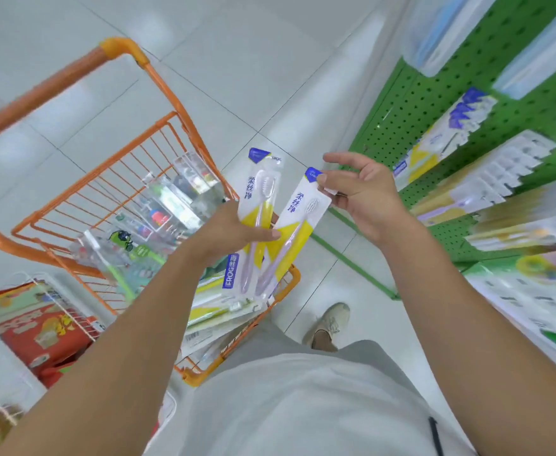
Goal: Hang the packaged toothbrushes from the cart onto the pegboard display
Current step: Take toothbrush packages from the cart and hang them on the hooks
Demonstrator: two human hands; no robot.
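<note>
My left hand (237, 230) grips two white-and-yellow toothbrush packs fanned apart over the orange cart (158, 77). The left pack (259, 199) stands nearly upright. The right pack (298, 218) leans toward the right, and my right hand (359, 189) pinches its blue top corner between thumb and fingers. More toothbrush packs (224, 307) lie in the cart basket below. The green pegboard (434, 103) rises at the right, with hung packs (447, 133) blurred by motion.
Clear-packaged goods (171, 205) fill the far part of the cart. A white wire rack with red packages (39, 324) stands at lower left. My shoe (327, 325) is on the white tiled floor between the cart and the green shelf base (352, 261).
</note>
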